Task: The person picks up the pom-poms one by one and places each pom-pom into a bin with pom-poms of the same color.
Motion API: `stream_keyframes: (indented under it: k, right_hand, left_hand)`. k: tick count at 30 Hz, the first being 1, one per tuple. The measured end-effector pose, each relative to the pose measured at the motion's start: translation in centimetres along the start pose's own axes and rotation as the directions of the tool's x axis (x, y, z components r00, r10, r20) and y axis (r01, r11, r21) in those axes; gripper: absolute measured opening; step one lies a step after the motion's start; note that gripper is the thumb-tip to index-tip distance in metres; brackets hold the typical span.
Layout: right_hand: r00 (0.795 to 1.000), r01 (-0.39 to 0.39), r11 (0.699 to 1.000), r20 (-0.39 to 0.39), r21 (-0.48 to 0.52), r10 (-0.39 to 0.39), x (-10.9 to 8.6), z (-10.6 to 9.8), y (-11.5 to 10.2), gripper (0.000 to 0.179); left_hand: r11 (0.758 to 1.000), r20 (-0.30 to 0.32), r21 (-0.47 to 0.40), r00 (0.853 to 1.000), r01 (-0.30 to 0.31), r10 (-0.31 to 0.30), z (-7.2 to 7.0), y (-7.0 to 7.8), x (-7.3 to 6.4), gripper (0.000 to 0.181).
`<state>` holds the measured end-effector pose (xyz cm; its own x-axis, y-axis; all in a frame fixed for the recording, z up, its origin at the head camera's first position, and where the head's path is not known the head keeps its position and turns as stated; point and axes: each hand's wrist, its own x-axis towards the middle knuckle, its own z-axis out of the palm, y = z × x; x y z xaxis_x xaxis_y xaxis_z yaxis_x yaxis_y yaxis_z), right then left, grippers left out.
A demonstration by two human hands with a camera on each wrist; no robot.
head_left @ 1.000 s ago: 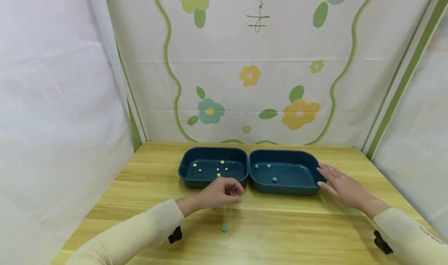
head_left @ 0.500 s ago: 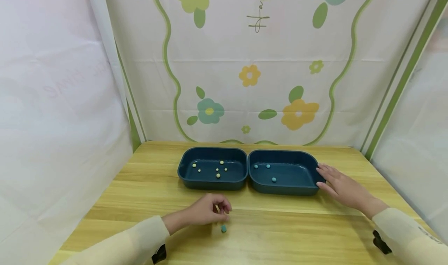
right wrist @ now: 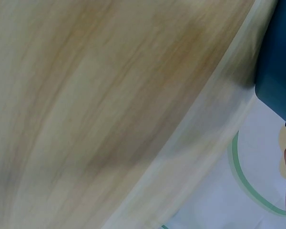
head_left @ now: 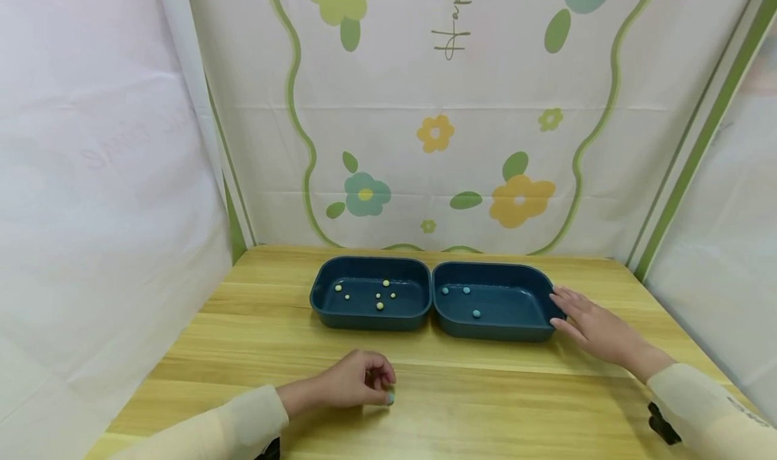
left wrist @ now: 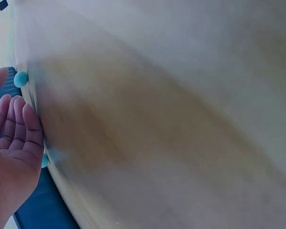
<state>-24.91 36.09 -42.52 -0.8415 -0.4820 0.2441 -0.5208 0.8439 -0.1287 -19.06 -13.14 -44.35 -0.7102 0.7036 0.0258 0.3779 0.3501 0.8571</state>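
Observation:
In the head view my left hand (head_left: 351,382) is low over the table, thumb and fingertips apart around a small blue ball (head_left: 390,398). The left wrist view shows this ball (left wrist: 21,79) just beyond the thumb tip. A second blue ball (left wrist: 45,161), partly hidden, lies behind that hand. My right hand (head_left: 597,328) rests its extended fingers against the right end of the right dark blue box (head_left: 494,332), which contains three blue balls (head_left: 476,313). Beside it, the left dark blue box (head_left: 373,322) contains several small pale yellow balls (head_left: 380,305).
Both boxes stand side by side toward the back of the wooden table (head_left: 485,406). A flowered cloth (head_left: 388,109) hangs behind the table, and white cloth walls (head_left: 109,210) flank it.
My left hand has moved down and toward me from the front of the left box to the blue ball on the table. The right hand has stayed at its box.

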Motion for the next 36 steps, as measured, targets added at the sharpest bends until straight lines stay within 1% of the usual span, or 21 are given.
stream_keyframes:
  k: [9,17,24,30,36]
  right_hand:
    - [1.000,0.010,1.000,-0.014,-0.008,-0.010,-0.04,0.08,-0.02,0.059]
    - [1.000,0.003,1.000,0.000,-0.003,-0.003,0.00,-0.09,-0.05,0.060]
    - [1.000,0.000,1.000,0.002,0.000,0.000,0.03,-0.17,-0.06,0.060]
    - [1.000,0.000,1.000,0.010,-0.001,0.000,0.03,-0.09,0.09,0.061]
    - [1.000,0.000,1.000,0.007,0.000,0.000,0.04,-0.18,-0.14,0.061]
  left_hand:
    - [1.000,0.019,-0.009,1.000,-0.013,0.013,0.54,-0.08,-0.19,0.020]
    - [0.999,0.010,0.037,1.000,-0.026,0.025,0.77,-0.45,-0.15,0.019]
    - [0.998,0.001,0.053,0.999,-0.033,0.033,0.93,-0.58,-0.17,0.016]
    - [0.997,0.005,0.059,0.999,-0.041,0.041,0.98,-0.52,-0.20,0.015]
    - [0.995,-0.001,0.086,0.998,-0.057,0.057,1.02,-0.53,-0.17,0.014]
